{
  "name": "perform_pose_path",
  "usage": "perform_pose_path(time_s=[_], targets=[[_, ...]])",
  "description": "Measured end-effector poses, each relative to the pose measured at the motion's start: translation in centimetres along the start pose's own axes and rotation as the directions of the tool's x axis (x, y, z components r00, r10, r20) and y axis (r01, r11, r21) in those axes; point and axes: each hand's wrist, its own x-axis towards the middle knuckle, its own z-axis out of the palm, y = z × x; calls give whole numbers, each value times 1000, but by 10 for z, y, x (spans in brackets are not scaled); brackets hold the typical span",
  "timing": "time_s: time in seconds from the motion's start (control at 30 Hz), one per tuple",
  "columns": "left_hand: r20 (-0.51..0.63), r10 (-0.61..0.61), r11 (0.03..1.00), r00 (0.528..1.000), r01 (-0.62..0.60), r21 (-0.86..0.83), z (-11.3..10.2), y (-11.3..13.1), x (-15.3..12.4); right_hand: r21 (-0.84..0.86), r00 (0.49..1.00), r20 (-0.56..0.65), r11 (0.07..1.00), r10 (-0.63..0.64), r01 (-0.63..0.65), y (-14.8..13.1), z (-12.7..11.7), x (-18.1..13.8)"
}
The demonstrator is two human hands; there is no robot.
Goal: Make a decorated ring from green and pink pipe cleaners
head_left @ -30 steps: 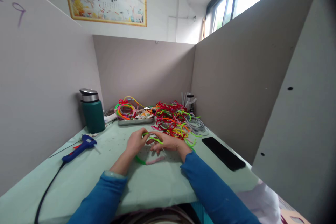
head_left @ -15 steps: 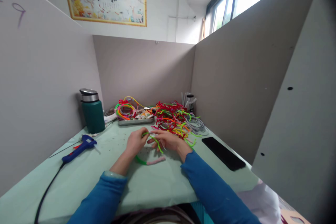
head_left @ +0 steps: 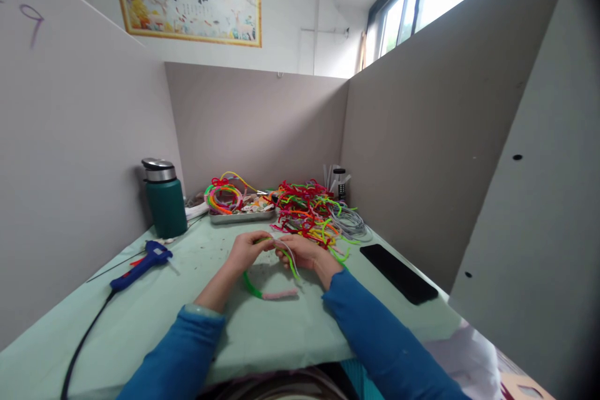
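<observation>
My left hand [head_left: 244, 252] and my right hand [head_left: 304, 253] meet over the green table cover [head_left: 262, 331] and both pinch a curved hoop [head_left: 267, 290] wrapped in green and pink fuzzy wire. A loose bright green pipe cleaner end [head_left: 291, 264] hangs from my right fingers. The hoop's lower arc rests near the table in front of my hands. Behind my right hand lies a tangled pile of red, orange and green pipe cleaners [head_left: 309, 212].
A dark green flask [head_left: 164, 199] stands at the left wall. A blue glue gun [head_left: 140, 264] with a black cord lies left of my arms. A metal tray [head_left: 241, 215] with coloured hoops sits at the back. A black phone [head_left: 398, 273] lies to the right. Partition walls close in three sides.
My right hand has drawn in toward the left hand and closed on the hoop. The loose green wire end has swung down and the hoop's lower arc has shifted slightly toward me.
</observation>
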Motion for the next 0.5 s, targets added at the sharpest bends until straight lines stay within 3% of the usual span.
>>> perform_pose_path(time_s=[0.13, 0.33, 0.5], targets=[[45, -5, 1000, 999, 5, 13, -2, -4, 2, -40, 999, -22, 999, -27, 26, 2, 0, 1], [53, -78, 994, 996, 73, 87, 0, -13, 4, -229, 957, -259, 971, -133, 73, 12, -6, 13], [69, -58, 997, 996, 54, 63, 1, -13, 3, -374, 939, -290, 925, -184, 65, 13, -10, 14]])
